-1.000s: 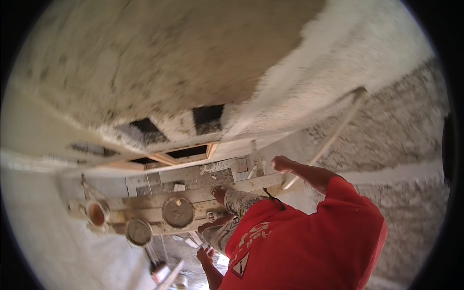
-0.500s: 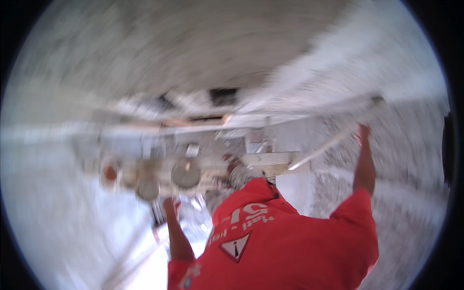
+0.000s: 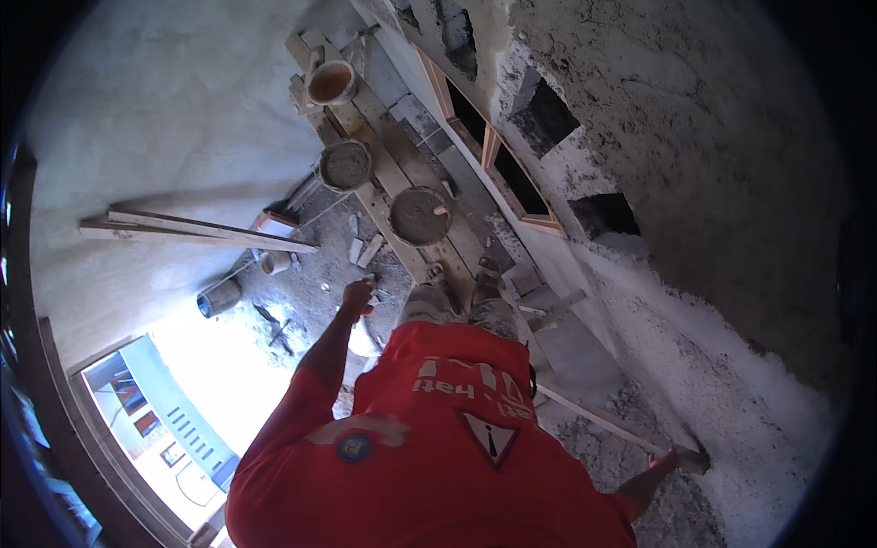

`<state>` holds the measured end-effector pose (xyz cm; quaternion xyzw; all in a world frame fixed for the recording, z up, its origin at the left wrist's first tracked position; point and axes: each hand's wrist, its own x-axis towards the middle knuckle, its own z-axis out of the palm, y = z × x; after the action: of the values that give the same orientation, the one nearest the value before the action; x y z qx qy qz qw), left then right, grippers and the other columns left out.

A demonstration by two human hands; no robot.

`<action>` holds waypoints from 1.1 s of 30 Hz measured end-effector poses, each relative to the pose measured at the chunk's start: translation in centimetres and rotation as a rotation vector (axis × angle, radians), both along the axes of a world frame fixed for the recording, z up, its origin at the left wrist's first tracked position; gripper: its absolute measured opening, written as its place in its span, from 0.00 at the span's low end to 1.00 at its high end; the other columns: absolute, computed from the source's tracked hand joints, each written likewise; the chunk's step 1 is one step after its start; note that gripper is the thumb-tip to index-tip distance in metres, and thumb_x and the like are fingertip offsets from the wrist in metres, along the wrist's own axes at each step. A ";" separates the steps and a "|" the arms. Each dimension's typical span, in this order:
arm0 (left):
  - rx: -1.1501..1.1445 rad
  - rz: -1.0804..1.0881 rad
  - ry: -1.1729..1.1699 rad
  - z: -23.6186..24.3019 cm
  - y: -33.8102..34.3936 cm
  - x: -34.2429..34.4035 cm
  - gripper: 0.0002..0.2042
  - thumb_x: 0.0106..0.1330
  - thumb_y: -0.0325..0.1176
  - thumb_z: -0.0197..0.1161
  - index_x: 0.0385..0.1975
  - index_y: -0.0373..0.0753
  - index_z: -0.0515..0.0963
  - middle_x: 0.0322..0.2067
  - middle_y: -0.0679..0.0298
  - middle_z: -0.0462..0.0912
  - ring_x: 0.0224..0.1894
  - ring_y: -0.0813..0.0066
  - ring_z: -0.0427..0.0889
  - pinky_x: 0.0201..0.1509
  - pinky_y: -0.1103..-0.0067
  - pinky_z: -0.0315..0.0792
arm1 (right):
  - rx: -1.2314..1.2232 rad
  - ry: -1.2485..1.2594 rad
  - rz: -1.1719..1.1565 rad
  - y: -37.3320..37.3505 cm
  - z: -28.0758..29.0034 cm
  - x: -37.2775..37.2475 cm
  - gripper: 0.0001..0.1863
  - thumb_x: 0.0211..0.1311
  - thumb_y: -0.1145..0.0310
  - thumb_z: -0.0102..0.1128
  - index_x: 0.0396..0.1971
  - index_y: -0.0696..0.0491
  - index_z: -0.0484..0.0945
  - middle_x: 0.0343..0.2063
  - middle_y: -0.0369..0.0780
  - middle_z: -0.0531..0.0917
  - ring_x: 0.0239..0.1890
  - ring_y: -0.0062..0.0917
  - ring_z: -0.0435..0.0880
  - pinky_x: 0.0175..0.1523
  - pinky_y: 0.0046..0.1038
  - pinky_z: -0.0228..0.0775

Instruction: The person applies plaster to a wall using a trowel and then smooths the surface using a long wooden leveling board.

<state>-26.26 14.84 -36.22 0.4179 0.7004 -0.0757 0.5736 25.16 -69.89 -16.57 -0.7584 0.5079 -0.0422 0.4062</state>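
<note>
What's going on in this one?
A person in a red shirt stands on wooden planks. On the planks, the nearest container and middle container hold grey mix; the farthest container looks orange-brown inside. The right hand is at a wooden pole, though whether it grips it is unclear. The left hand is out to the side, nothing clearly in it.

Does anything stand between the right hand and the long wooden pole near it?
Nothing visible stands between them: the right hand appears right at the wooden pole, near the pole's end at the picture's right. Whether it grips the pole is unclear.
</note>
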 end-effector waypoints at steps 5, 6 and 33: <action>-0.004 -0.061 -0.022 1.7 -0.2 3.5 0.15 0.65 0.41 0.60 0.47 0.39 0.75 0.35 0.58 0.79 0.25 0.66 0.81 0.26 0.73 0.79 | 0.034 -0.006 -0.017 0.7 1.4 -1.2 0.33 0.57 0.49 0.63 0.62 0.44 0.69 0.60 0.41 0.70 0.62 0.33 0.67 0.60 0.50 0.62; 0.032 -0.055 -0.033 1.9 -0.4 4.2 0.14 0.65 0.41 0.60 0.44 0.39 0.76 0.33 0.59 0.79 0.24 0.68 0.80 0.24 0.73 0.78 | 0.039 -0.004 -0.017 0.9 1.4 -1.0 0.33 0.57 0.49 0.64 0.62 0.45 0.69 0.60 0.41 0.70 0.61 0.33 0.67 0.59 0.50 0.62; -0.165 -0.472 -0.453 4.3 -1.1 23.5 0.10 0.62 0.36 0.62 0.38 0.38 0.79 0.32 0.61 0.79 0.31 0.70 0.81 0.30 0.77 0.77 | 0.006 -0.507 0.733 32.2 11.8 -12.0 0.46 0.49 0.68 0.76 0.65 0.62 0.57 0.59 0.46 0.69 0.59 0.34 0.70 0.64 0.37 0.66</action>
<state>-2.75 13.71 -31.93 0.5269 0.4307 -0.1680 0.7132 13.21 -37.66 -4.82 -0.8529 0.0901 -0.0788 0.5082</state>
